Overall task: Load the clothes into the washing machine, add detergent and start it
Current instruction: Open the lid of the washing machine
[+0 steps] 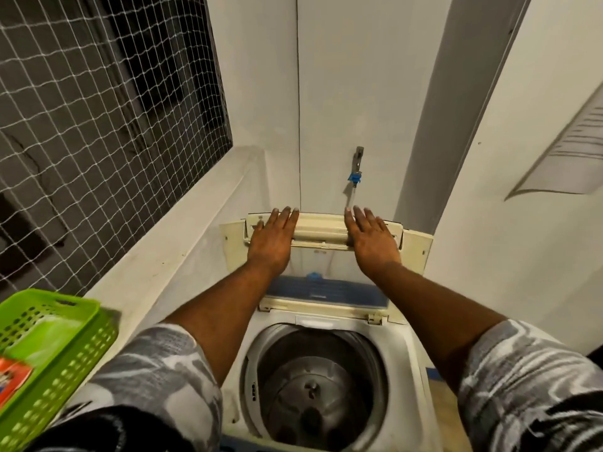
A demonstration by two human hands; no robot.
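Both arms extend forward from the lower corners of the frame toward its centre, converging slightly. Short grey camouflage-patterned sleeves [169, 370] cover the upper arms; the forearms are bare. The left hand [272, 238] lies palm down, fingers straight and close together, pointing toward the top of the frame. The right hand [370, 239] mirrors it, flat and palm down, fingers extended, level with the left and well apart from it.
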